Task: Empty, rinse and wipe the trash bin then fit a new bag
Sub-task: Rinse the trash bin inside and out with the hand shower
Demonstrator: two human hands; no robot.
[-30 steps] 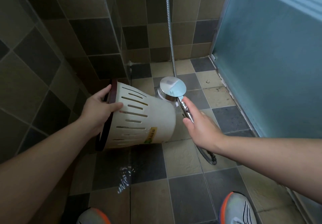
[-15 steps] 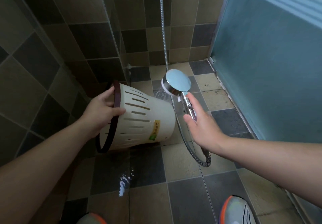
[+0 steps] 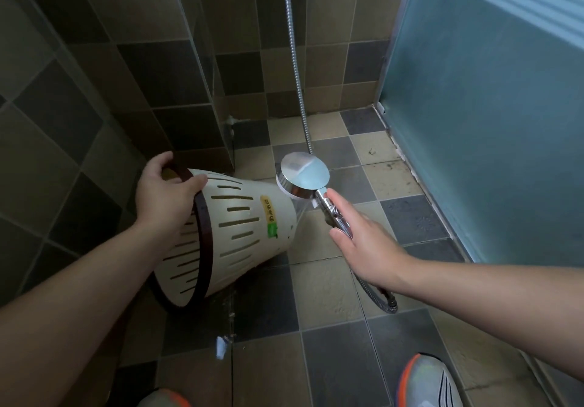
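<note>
Shower stall | my left grip [image 3: 164, 198] clutched the tilted bin [image 3: 240, 229] by its rim | right grip [image 3: 363, 242] curled round the shower head [image 3: 305, 174] handle | risk: a wet rim could slip free, or spray through the slots could soak my shoes [image 3: 426, 381].

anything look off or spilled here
Nothing damaged. The bin is held tipped on its side by the left hand, deliberately. Water has wet the tiled floor beneath it, with a small puddle nearer the shoes.
</note>
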